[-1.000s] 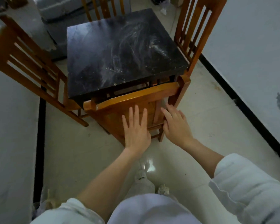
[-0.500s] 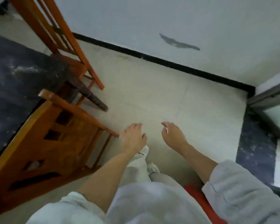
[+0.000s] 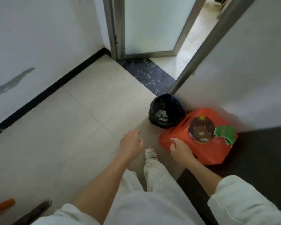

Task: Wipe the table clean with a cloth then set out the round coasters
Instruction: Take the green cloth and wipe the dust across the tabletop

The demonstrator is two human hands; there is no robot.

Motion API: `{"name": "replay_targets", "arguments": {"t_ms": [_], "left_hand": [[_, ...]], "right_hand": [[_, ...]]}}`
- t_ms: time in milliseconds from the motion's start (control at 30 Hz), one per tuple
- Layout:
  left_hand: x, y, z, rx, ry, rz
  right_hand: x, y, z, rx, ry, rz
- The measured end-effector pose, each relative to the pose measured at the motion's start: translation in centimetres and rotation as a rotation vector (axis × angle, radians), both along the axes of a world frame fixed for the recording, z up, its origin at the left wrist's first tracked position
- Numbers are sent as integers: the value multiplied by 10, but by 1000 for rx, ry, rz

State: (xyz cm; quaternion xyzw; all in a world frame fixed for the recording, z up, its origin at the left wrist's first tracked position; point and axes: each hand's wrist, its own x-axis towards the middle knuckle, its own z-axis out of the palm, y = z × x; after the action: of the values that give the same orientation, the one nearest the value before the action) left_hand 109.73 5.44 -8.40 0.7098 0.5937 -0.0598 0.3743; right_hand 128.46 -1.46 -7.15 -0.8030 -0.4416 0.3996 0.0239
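Head-camera view looks down on a pale tiled floor [image 3: 63,127] near a doorway, with both bare forearms stretched forward from white sleeves. Left hand [image 3: 131,142] hangs over the tiles, fingers loosely curled and holding nothing. Right hand [image 3: 179,147] is also empty, its fingers loosely bent, and it lies in front of the near left corner of an orange stool [image 3: 177,135]; whether it touches the stool cannot be told. On the stool's top sits a stack of round coasters [image 3: 201,131], the uppermost dark with a brown bear picture, and paler edges of others show beneath it; their count cannot be told. Just beside the stack, on the right part of the stool top, lies a crumpled green cloth [image 3: 225,132], which touches or overlaps the coasters' rim. A bin lined with a black bag [image 3: 166,111] stands against the stool's far left side, by a grey door frame [image 3: 201,51]. One shoe [image 3: 150,152] and a spotted trouser leg show between the 2 arms. Black skirting runs along the white wall on the left.
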Motion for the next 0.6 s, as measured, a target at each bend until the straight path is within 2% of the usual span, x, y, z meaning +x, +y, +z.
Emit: {"name": "replay_targets", "arguments": {"t_ms": [267,433,600], "left_hand": [[120,-12,-6,-22,-17,-430],[192,-15,-34,-55,-1,-498],[261,-7,-88,-103,21,-539]], "right_hand": [[96,-92,-12,-92,40,-549],[158,-109,-51,-124,77,-735],[231,-87,-108,-94,67,-831]]}}
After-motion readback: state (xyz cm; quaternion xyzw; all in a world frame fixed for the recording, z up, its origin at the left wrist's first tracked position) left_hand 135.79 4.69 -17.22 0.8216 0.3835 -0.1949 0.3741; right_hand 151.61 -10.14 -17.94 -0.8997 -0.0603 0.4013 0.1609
